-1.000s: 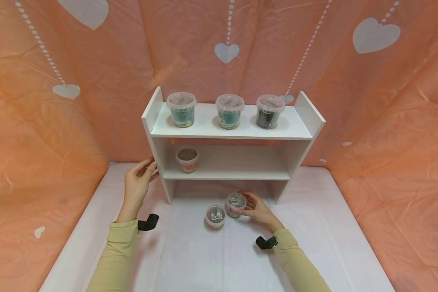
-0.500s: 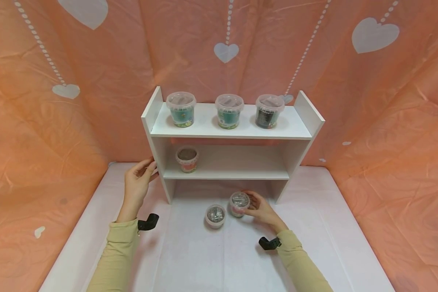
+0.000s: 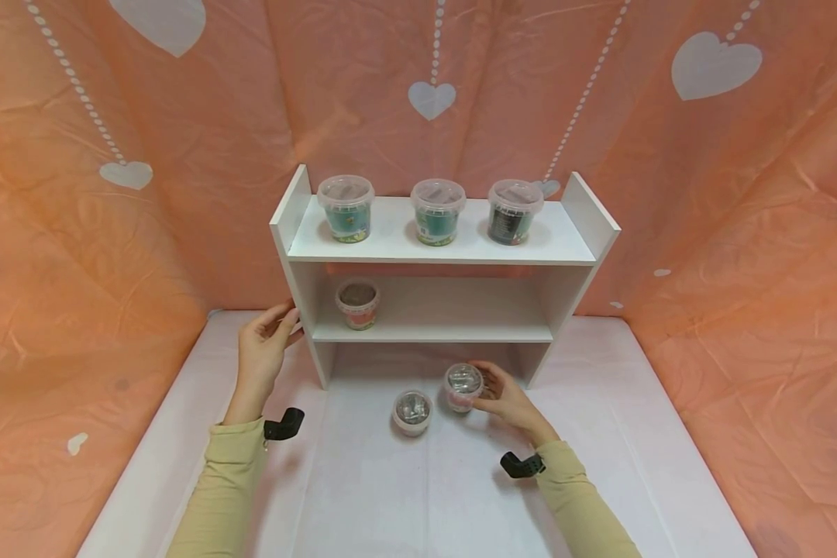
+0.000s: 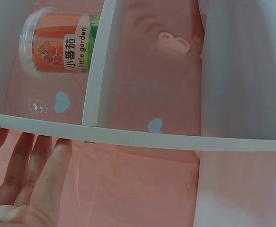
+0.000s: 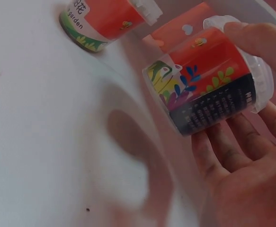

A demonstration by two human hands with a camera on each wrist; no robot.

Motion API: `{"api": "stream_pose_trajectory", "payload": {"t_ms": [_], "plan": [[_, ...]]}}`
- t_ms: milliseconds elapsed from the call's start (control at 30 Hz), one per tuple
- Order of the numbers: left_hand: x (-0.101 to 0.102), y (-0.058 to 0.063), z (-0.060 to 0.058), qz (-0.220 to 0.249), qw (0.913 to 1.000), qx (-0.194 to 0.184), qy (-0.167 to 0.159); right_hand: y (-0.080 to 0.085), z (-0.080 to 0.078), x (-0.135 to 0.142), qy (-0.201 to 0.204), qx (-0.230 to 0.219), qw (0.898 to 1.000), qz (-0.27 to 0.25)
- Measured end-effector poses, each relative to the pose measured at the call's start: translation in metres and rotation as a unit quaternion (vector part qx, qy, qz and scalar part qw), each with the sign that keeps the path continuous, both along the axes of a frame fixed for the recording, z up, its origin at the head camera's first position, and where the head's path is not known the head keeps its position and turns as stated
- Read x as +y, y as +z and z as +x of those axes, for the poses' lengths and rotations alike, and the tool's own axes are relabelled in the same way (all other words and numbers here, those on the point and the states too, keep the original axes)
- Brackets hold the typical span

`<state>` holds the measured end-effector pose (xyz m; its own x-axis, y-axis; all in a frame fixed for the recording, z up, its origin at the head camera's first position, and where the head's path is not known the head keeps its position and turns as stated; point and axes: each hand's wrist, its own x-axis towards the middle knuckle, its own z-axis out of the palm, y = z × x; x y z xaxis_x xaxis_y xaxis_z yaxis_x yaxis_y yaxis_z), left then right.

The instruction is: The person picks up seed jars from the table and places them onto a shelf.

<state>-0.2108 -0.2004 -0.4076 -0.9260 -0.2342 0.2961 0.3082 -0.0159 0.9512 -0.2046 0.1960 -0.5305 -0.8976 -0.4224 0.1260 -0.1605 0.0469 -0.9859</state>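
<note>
My right hand (image 3: 511,399) grips a small clear-lidded tub with a red label (image 3: 463,397), thumb on one side and fingers on the other. In the right wrist view that tub (image 5: 209,80) is tilted, its shadow apart from it on the table. A second red-labelled tub (image 3: 412,412) stands to its left on the table. My left hand (image 3: 261,353) touches the outer left side of the white shelf unit (image 3: 460,306) with its fingers (image 4: 50,182) extended. Inside, on the middle shelf's left end, sits another red tub (image 3: 358,304) with a tomato picture.
Along the top shelf stand two green-labelled tubs (image 3: 349,217) and a dark-labelled tub (image 3: 509,223). A white cloth covers the table (image 3: 370,496). Orange sheeting (image 3: 202,232) with white hearts hangs behind and at both sides.
My right hand has moved the gripped tub to the right and slightly away from me, widening the gap to the other table tub. My left hand has stayed at the shelf's side.
</note>
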Motion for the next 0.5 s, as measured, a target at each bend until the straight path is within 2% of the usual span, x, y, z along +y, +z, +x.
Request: {"api": "stream_pose_trajectory", "payload": {"t_ms": [333, 500], "plan": [[0.0008, 0.0004, -0.0002, 0.009, 0.9999, -0.007, 0.004, 0.0082, 0.0067, 0.0028, 0.007, -0.008, 1.000, -0.026], [0.0009, -0.0009, -0.0008, 0.016, 0.9999, -0.003, 0.005, 0.0106, 0.0074, 0.0030, 0.015, 0.008, 0.999, -0.036]]}}
